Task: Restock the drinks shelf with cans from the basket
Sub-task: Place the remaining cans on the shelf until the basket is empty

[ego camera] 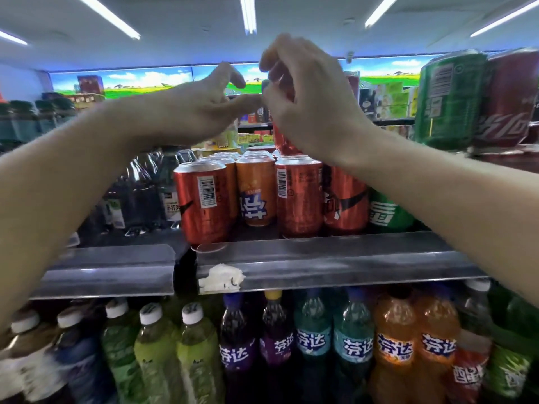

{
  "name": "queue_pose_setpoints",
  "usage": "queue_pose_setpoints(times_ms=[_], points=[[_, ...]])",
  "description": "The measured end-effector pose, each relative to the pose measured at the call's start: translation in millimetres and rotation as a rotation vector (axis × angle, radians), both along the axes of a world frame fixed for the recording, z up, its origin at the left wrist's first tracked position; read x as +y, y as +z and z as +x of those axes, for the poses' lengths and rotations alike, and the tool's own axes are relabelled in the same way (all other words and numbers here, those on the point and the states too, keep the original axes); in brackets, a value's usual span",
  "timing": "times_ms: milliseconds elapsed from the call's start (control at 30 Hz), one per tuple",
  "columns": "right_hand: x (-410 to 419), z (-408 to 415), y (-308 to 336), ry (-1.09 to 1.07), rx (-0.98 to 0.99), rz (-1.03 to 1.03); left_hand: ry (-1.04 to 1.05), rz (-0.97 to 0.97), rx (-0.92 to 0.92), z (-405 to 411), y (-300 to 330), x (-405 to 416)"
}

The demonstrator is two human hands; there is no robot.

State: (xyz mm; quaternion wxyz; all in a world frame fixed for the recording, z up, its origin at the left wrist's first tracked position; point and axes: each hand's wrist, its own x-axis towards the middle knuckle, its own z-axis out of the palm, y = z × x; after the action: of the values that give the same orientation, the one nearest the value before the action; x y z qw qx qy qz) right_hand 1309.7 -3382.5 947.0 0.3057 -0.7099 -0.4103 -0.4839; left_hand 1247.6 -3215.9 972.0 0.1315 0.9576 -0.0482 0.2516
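Observation:
My right hand is raised above the can shelf and grips an orange-red can, which it mostly hides. My left hand reaches in from the left with thumb up and fingers stretched out, its fingertips touching the top of that can. Below both hands, several orange-red cans and an orange labelled can stand in rows on the metal shelf. The held can hovers over the back rows. No basket is in view.
Green cans stand right of the orange ones. Wrapped dark bottles fill the shelf's left. Shrink-wrapped green and red can packs lie at upper right. Soft-drink bottles crowd the shelf below. A torn paper scrap sticks to the rail.

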Motion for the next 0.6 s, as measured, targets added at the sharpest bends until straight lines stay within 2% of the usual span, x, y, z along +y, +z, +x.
queue_pose_setpoints(times_ms=[67, 200, 267, 467, 600], points=[[10, -4, -5, 0.031, 0.047, -0.037, 0.062, 0.064, 0.079, -16, -5, 13], [24, -11, -13, 0.092, 0.167, -0.123, 0.172, 0.327, 0.182, -33, -21, 27], [29, -15, -17, 0.089, 0.226, -0.191, 0.197, 0.365, 0.189, -34, -32, 29], [27, -31, -21, 0.121, 0.345, -0.192, 0.139, 0.218, 0.083, -35, -46, 31], [14, -36, -15, 0.293, 0.555, -0.082, 0.079, 0.063, -0.045, -43, -40, 27]])
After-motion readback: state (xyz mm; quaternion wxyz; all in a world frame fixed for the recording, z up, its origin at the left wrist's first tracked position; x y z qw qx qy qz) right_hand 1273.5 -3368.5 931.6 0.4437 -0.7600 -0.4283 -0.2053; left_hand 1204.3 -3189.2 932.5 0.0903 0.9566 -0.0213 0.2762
